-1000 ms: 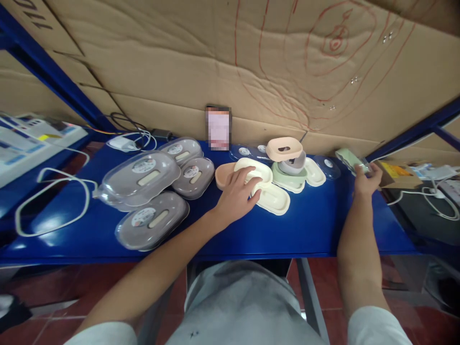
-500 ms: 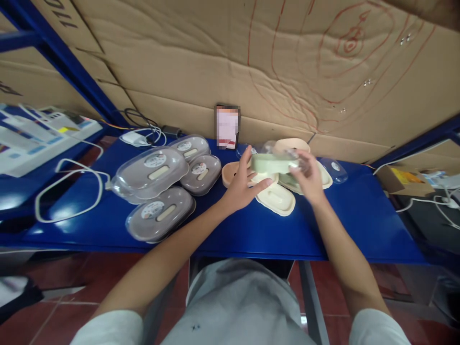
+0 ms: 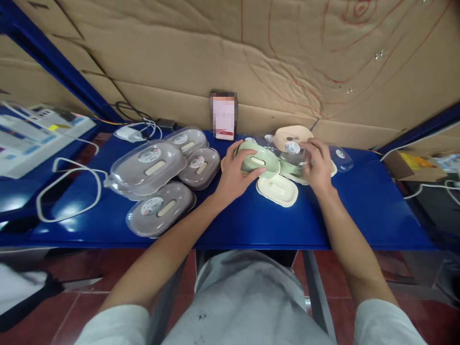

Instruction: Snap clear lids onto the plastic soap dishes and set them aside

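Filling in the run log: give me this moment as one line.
left hand: on green tray | right hand: on clear lid | cream tray between hands | grey boxes left | blue table

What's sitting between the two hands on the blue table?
In the head view, a cream tray lies between the left hand and right hand, with a green tray behind it.

lidded cases (image 3: 158, 172) left on table (image 3: 251, 230), open trays (image 3: 276, 189) right, phone (image 3: 223, 115) behind
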